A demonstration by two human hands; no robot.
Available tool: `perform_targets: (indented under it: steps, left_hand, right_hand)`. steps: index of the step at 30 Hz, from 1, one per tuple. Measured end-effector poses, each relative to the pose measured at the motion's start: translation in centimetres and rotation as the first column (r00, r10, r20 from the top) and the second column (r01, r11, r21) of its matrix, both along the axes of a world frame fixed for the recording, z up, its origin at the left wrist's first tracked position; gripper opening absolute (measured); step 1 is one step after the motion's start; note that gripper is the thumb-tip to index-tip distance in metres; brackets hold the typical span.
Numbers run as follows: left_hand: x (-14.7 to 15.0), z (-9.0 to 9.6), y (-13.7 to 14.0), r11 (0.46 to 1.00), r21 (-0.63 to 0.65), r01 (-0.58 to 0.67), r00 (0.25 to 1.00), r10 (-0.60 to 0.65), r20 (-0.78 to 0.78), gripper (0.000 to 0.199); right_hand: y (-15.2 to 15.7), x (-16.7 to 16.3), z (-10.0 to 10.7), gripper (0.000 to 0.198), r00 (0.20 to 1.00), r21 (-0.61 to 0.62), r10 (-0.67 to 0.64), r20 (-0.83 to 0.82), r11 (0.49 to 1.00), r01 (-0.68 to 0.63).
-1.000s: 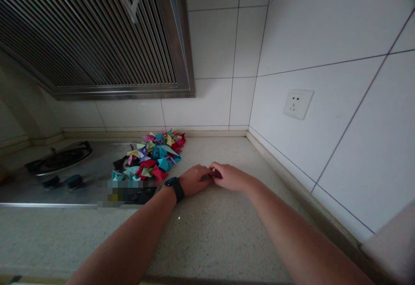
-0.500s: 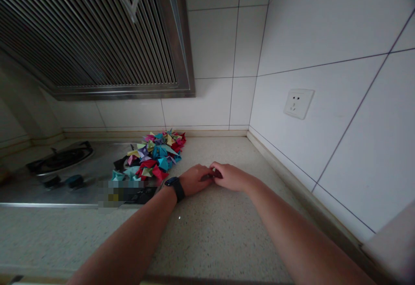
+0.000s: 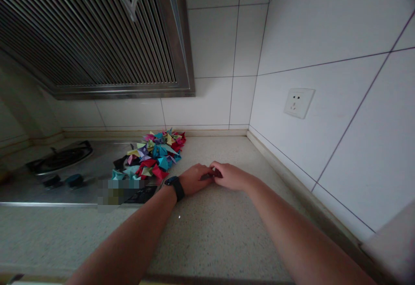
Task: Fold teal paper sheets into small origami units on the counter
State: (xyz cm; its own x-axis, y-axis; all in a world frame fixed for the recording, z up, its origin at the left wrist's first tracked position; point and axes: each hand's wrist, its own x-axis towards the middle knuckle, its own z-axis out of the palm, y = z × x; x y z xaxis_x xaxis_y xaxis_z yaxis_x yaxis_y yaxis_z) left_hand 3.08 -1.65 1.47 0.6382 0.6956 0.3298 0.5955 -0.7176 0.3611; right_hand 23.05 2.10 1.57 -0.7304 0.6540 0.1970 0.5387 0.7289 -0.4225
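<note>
Over the speckled countertop (image 3: 207, 233), my left hand (image 3: 194, 178) and my right hand (image 3: 231, 176) meet fingertip to fingertip. Between them they pinch a small dark red piece of folded paper (image 3: 218, 173), mostly covered by the fingers, so its exact shape does not show. A black watch (image 3: 175, 187) is on my left wrist. Just left of that hand lies a heap of origami paper pieces (image 3: 165, 151) in red, blue, yellow, pink and purple, spread over the right part of the stove.
The steel gas stove (image 3: 106, 192) carries a black burner grate (image 3: 61, 157) and two knobs. A range hood (image 3: 123, 92) hangs low above it. White tiled walls meet at the back right corner, with a power socket (image 3: 298, 103) on the right wall.
</note>
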Motion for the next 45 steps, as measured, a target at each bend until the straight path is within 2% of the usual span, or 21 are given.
perform_targets:
  steps: [30,45]
  left_hand:
    - [-0.04,-0.36,0.15,1.000,0.010,-0.001,0.999,0.000,0.033,0.028]
    - [-0.06,-0.02,-0.11,1.000,0.009,-0.025,1.000,0.025,-0.016,0.028]
  right_hand:
    - [0.31,0.05,-0.29,0.033,0.999,-0.044,0.009,-0.033,0.999,-0.011]
    - [0.29,-0.02,-0.26,0.033,0.999,-0.072,0.005,-0.044,0.997,-0.008]
